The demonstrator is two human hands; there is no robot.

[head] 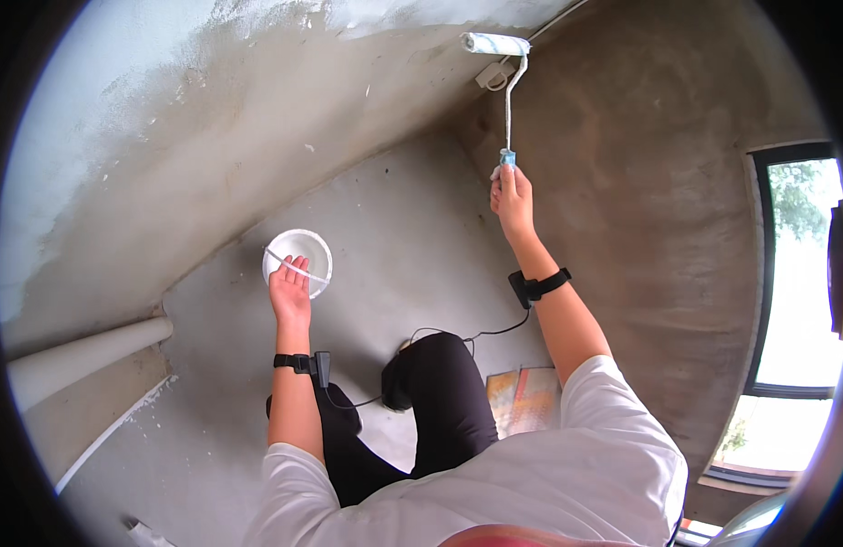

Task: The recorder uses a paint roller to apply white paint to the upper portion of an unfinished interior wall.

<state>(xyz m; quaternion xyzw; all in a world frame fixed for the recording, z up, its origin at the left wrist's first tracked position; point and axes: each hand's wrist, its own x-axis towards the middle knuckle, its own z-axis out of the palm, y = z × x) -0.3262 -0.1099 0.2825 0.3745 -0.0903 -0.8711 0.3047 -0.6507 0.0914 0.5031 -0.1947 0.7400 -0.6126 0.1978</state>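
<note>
My right hand [512, 198] grips the blue handle [507, 158] of a paint roller, whose bent metal frame reaches up to a white and blue roller sleeve [495, 44]. The sleeve is near the wall [244, 123], which is white above and bare grey below; whether they touch I cannot tell. My left hand [291, 290] is palm up, its fingers at the thin handle of a white bucket [270, 243]. The fingers look slightly bent under that handle. Paint inside the bucket cannot be made out. Each wrist wears a black strap with a cabled device.
A white pipe [93, 359] runs low along the left wall. A white cable and a small box [495, 75] sit near the upper wall corner. Patterned sheets [531, 400] lie on the floor beside my leg. A black-framed window [763, 273] is in the brown wall at right.
</note>
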